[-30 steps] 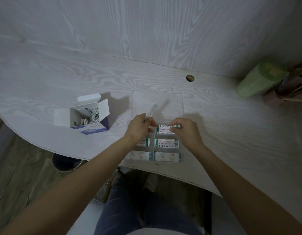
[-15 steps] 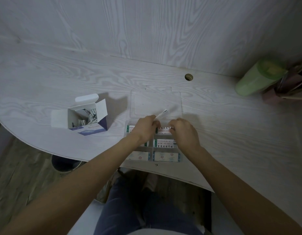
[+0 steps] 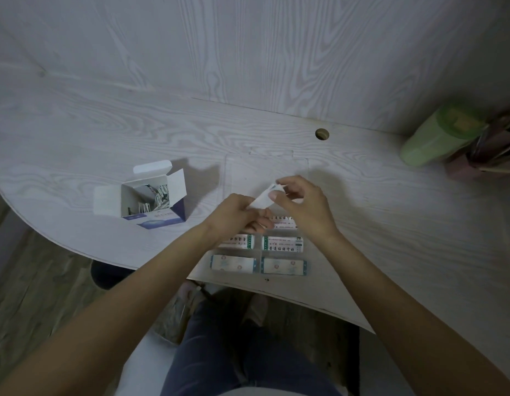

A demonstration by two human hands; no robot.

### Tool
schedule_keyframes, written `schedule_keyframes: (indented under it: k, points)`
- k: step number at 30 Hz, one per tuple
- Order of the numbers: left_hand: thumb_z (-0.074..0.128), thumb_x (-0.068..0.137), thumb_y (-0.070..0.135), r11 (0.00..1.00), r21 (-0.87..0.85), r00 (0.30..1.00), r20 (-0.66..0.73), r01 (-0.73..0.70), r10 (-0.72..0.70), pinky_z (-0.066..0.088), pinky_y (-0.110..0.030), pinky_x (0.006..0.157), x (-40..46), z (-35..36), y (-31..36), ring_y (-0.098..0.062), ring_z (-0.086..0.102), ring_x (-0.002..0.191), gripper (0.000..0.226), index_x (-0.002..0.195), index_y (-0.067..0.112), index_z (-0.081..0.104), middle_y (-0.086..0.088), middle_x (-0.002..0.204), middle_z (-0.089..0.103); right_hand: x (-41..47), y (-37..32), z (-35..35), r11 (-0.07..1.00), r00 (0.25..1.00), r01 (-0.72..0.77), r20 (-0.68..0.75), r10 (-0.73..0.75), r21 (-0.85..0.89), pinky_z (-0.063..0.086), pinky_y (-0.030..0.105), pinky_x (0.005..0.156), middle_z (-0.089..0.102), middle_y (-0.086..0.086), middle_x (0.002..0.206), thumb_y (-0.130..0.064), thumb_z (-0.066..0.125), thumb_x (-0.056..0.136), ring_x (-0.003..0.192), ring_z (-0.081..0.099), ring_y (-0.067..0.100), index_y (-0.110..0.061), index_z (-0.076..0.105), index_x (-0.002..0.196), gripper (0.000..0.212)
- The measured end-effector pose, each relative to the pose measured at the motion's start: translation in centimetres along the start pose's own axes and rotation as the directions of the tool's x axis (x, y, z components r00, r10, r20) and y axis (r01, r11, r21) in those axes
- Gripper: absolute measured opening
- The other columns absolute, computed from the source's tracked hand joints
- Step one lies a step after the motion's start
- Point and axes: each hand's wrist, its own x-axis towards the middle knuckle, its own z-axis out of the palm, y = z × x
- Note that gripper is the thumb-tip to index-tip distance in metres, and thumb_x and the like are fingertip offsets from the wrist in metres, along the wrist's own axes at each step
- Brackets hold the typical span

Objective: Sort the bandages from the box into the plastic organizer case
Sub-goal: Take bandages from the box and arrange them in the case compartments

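Observation:
A white wrapped bandage point(image 3: 262, 198) is held between both hands above the clear plastic organizer case point(image 3: 261, 254). My left hand point(image 3: 236, 214) grips its lower end and my right hand point(image 3: 301, 205) pinches its upper end. The case lies at the table's near edge with its transparent lid point(image 3: 266, 172) folded back flat. Its compartments hold wrapped bandages point(image 3: 282, 243), some with printed text, some pale blue. The open white and blue bandage box point(image 3: 150, 200) stands to the left with several bandages inside.
A green cylindrical container point(image 3: 439, 135) lies at the far right beside a pink holder point(image 3: 476, 161) with sticks. A round cable hole point(image 3: 322, 134) sits near the back wall. The curved table edge point(image 3: 162, 270) runs close to my legs; a dark bin point(image 3: 105, 277) stands below.
My right hand has lifted off the case's top right compartment and taken the upper end of the bandage that my left hand was holding alone.

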Motion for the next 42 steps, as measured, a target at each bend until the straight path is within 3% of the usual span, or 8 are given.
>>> schedule_keyframes:
  k: [3,8,12,17,21,26,33,42]
  points:
    - [0.052,0.096,0.008,1.0,-0.018,0.999,0.042,-0.012,0.013,0.051,-0.014,0.061,-0.7,-0.2,0.3,-0.004,0.065,0.061,0.014,0.094,0.005,0.065,-0.008,0.085,0.071,0.3,-0.9,0.2,0.999,1.0,0.012,-0.029,-0.011,0.036,0.049,0.022,0.074,0.07,-0.003,0.083,-0.014,0.073,0.081,0.081,0.065,0.011,-0.019,0.071,0.083,0.006]
    - [0.042,0.101,0.022,0.998,0.044,0.999,0.014,-0.043,0.042,0.05,-0.017,0.06,-1.0,-0.5,0.1,-0.006,0.057,0.054,0.031,0.093,0.001,0.064,-0.008,0.074,0.069,0.3,-0.5,-0.2,0.97,0.989,-0.12,-0.056,0.134,0.212,0.048,0.017,0.066,0.072,0.003,0.088,-0.009,0.075,0.078,0.065,0.07,0.011,-0.014,0.07,0.106,0.029]
    - [0.042,0.1,0.03,0.958,0.266,0.989,-0.066,-0.11,0.132,0.042,-0.024,0.056,-0.9,-0.5,-0.2,-0.011,0.05,0.049,0.038,0.07,0.012,0.058,-0.001,0.06,0.061,0.0,-0.2,-0.3,0.925,0.976,-0.172,-0.072,0.208,0.339,0.051,0.016,0.057,0.073,0.01,0.086,0.002,0.068,0.082,0.064,0.071,0.011,-0.007,0.071,0.095,0.016]
    - [0.038,0.102,0.029,0.972,0.211,0.966,-0.21,-0.104,0.149,0.039,-0.025,0.057,-0.5,-1.2,-0.5,-0.01,0.047,0.051,0.038,0.076,0.014,0.063,0.001,0.058,0.056,0.0,0.1,-1.5,0.831,0.965,-0.205,-0.034,0.26,0.518,0.057,0.02,0.07,0.071,0.009,0.077,-0.012,0.066,0.088,0.073,0.072,0.018,-0.006,0.069,0.079,0.011]
    - [0.036,0.103,0.024,0.989,0.117,0.959,-0.259,-0.086,0.114,0.039,-0.016,0.052,-0.5,-1.3,-0.6,-0.006,0.048,0.049,0.037,0.087,0.008,0.066,-0.001,0.059,0.057,0.3,1.5,-2.0,0.944,0.976,-0.196,-0.037,0.213,0.266,0.054,0.025,0.077,0.069,0.0,0.078,-0.008,0.072,0.081,0.075,0.067,0.008,-0.012,0.067,0.072,0.011]
    - [0.035,0.103,0.024,0.992,0.093,0.96,-0.262,-0.081,0.103,0.041,-0.015,0.053,-0.3,-1.3,-0.7,-0.011,0.05,0.054,0.037,0.093,0.005,0.066,-0.003,0.063,0.059,0.5,3.2,-2.6,0.974,0.975,-0.22,-0.029,0.222,0.052,0.053,0.038,0.085,0.069,0.003,0.086,-0.003,0.077,0.074,0.087,0.065,0.02,-0.021,0.067,0.073,0.021]
    - [0.036,0.103,0.024,0.994,0.086,0.968,-0.233,-0.072,0.09,0.042,-0.013,0.052,0.0,-1.1,-0.5,-0.012,0.052,0.054,0.037,0.093,0.004,0.066,-0.003,0.063,0.061,0.2,4.1,-1.3,0.977,0.977,-0.188,-0.123,0.175,-0.102,0.038,0.0,0.055,0.059,-0.01,0.074,-0.005,0.072,0.081,0.07,0.053,-0.003,-0.01,0.069,0.084,0.007]
    - [0.036,0.103,0.025,0.992,0.108,0.975,-0.204,-0.071,0.092,0.044,-0.013,0.053,0.1,-1.1,0.0,-0.014,0.053,0.056,0.036,0.089,0.007,0.065,-0.001,0.063,0.062,-0.3,4.3,0.1,0.957,0.997,-0.029,-0.073,0.009,-0.29,0.043,0.006,0.063,0.063,0.0,0.078,-0.002,0.068,0.083,0.073,0.057,0.008,-0.007,0.07,0.083,0.006]
